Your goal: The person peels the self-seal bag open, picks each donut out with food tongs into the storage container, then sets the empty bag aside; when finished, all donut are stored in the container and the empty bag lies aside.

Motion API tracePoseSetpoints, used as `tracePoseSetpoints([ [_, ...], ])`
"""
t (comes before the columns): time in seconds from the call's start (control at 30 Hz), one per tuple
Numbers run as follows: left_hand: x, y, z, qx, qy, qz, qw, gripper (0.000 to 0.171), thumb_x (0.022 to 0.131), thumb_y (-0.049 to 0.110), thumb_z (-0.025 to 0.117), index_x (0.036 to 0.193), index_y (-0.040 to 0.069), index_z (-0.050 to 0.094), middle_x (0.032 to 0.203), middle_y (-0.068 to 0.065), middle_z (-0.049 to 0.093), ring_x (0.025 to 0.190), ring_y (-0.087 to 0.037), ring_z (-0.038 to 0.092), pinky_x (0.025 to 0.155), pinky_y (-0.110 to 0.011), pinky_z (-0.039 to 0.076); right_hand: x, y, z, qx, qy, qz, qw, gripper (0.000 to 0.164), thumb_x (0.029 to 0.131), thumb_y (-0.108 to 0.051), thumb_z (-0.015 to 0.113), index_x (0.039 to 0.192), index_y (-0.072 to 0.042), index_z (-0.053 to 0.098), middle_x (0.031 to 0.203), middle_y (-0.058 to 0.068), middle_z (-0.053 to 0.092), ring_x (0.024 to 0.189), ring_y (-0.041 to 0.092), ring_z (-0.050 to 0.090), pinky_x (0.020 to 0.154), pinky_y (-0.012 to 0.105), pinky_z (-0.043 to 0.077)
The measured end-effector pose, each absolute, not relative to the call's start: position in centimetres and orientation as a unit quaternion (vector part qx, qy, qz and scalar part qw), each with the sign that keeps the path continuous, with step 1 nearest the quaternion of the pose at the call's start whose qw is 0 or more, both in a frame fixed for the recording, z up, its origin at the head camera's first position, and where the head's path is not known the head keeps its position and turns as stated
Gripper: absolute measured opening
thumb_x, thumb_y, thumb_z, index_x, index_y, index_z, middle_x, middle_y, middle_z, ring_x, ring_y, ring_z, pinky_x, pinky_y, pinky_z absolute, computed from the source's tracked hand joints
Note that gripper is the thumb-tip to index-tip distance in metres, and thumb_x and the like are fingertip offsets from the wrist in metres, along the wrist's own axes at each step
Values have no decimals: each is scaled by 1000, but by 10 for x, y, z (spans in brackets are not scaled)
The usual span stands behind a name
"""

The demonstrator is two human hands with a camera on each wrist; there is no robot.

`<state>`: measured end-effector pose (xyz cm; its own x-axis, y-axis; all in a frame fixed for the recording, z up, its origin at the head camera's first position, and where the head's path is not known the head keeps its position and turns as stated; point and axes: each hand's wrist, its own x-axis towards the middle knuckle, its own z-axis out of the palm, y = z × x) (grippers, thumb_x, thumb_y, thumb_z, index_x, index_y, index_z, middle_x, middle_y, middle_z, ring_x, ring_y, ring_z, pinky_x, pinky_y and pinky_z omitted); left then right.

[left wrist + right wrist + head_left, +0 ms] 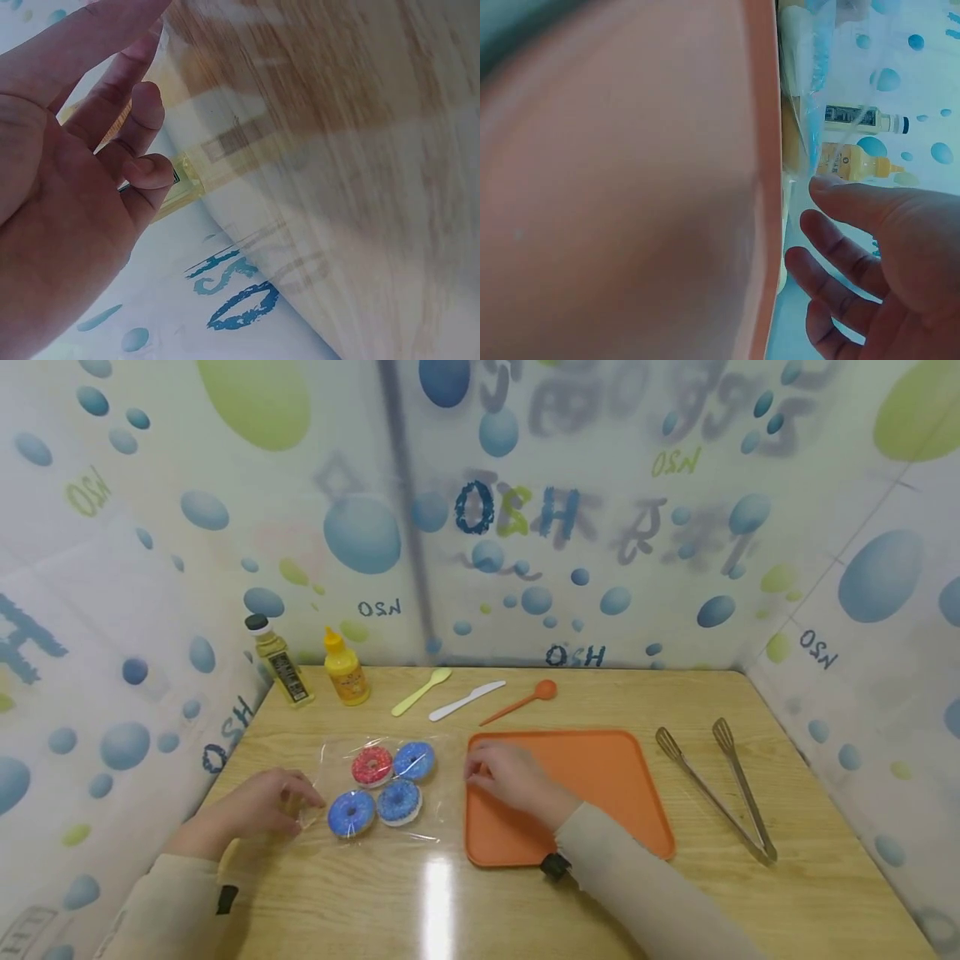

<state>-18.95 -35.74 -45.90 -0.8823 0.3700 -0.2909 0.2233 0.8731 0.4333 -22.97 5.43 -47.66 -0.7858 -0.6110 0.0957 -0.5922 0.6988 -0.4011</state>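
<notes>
A clear plastic bag point(446, 814) lies on the table with several toy donuts inside, a pink-red donut point(372, 766) and blue donuts point(351, 814). My left hand point(258, 806) is at the bag's left edge, thumb and fingers apart; in the left wrist view, its fingers are loosely bent. Over the left rim of an orange tray point(592, 793) is my right hand point(517, 781), close to the bag's right edge. The right wrist view shows that thumb and fingers spread, the thumb tip near the bag. Whether either hand touches the plastic is hard to tell.
Behind the bag stand an oil bottle point(285, 668) and a yellow squeeze bottle point(347, 675). A yellow spoon point(420, 693), a white knife point(467, 702) and an orange spoon point(525, 700) lie along the back. Metal tongs point(720, 802) lie spread right of the tray.
</notes>
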Motion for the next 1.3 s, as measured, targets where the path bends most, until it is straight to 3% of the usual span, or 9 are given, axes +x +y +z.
tracePoseSetpoints([
  [0.37,-192,-351,-466,180,944,214,175,40,73,14,91,109,27,79,111,4,72,106,-25,65,94,-55,53,-222,70,-477,-323,926,-197,12,6,94,-20,77,91,-25,76,93,-10,69,84,9,61,78,29,53],
  [0.53,-192,-350,-465,189,944,212,165,43,73,17,92,112,26,79,110,5,72,103,-22,64,92,-52,53,-220,70,-474,-304,932,-193,35,19,93,-8,68,94,-24,79,95,-10,73,90,10,65,83,31,55],
  [0.63,-192,-349,-464,187,944,213,166,40,75,18,91,112,27,79,111,5,73,103,-20,64,91,-49,53,-220,68,-472,-277,940,-194,51,14,97,-20,66,86,-23,75,81,-8,68,77,11,62,70,30,51],
  [0.77,-192,-347,-464,186,944,217,162,34,81,20,88,113,27,78,110,8,73,99,-15,62,85,-39,52,-218,64,-472,-239,946,-209,62,22,96,-41,71,81,-25,67,75,-5,60,69,12,53,61,29,42],
  [0.9,-191,-341,-463,177,948,230,133,25,89,19,79,114,20,78,101,8,71,84,-12,56,70,-28,47,-217,60,-474,-226,949,-209,64,18,90,-44,78,98,-28,76,88,-9,63,79,10,55,68,28,46],
  [1.0,-190,-330,-462,156,956,230,93,21,94,20,75,115,18,77,96,8,67,76,-12,52,62,-25,44,-216,58,-476,-224,951,-200,69,28,88,-43,81,111,-28,79,91,-11,65,82,9,56,71,27,48],
  [1.3,-197,-282,-456,178,954,235,46,19,90,32,81,107,24,80,94,9,65,77,-13,50,63,-26,42,-212,56,-480,-230,953,-187,64,37,82,-41,87,115,-26,79,97,-6,65,84,11,56,72,30,48],
])
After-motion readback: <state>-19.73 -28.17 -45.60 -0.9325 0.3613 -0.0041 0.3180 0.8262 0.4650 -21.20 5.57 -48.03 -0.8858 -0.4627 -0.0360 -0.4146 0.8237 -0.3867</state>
